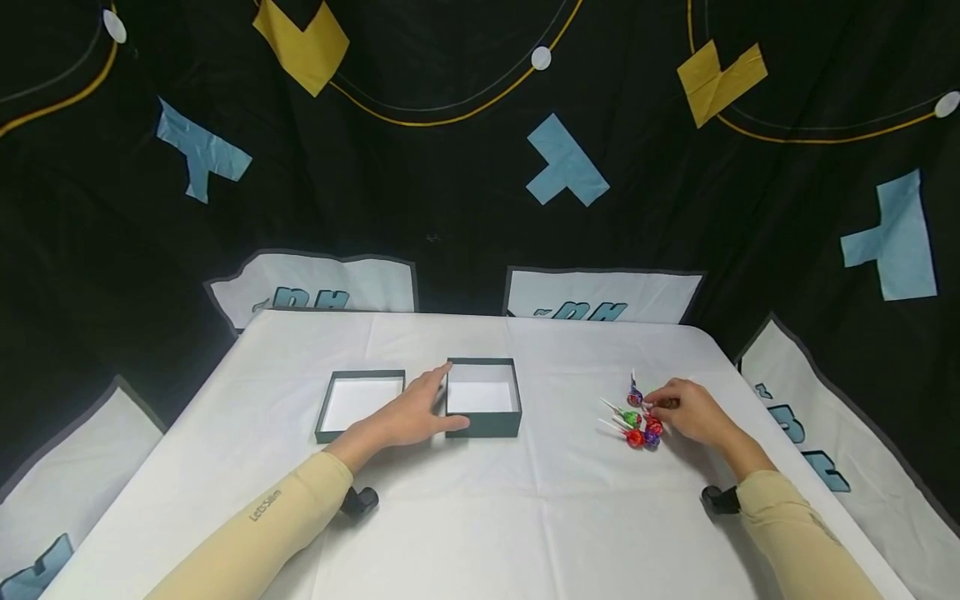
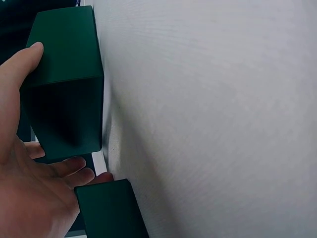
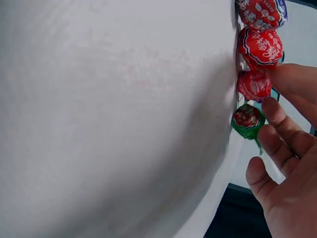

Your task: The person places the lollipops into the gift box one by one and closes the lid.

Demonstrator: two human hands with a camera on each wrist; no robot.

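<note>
My left hand (image 1: 408,414) spans the left side of a dark green box (image 1: 495,425) with a white inside. Its thumb presses the near wall and a fingertip touches the far left corner; the left wrist view shows the thumb on the box's green wall (image 2: 69,47). At the right, my right hand (image 1: 696,411) is at a small bunch of wrapped lollipops (image 1: 635,437), thumb and fingertips pinching at a red lollipop (image 3: 255,85). A green lollipop (image 3: 246,121) lies beside its fingertips, and a larger red one (image 3: 261,47) on the other side. A purple lollipop (image 1: 635,398) lies farther back.
A shallow lid (image 1: 324,408), white inside with green sides, lies left of the box, partly behind the left hand. Both stand on a white-covered table (image 1: 585,517). A black curtain (image 1: 450,208) hangs behind it, with white printed panels (image 1: 607,292) along the edges.
</note>
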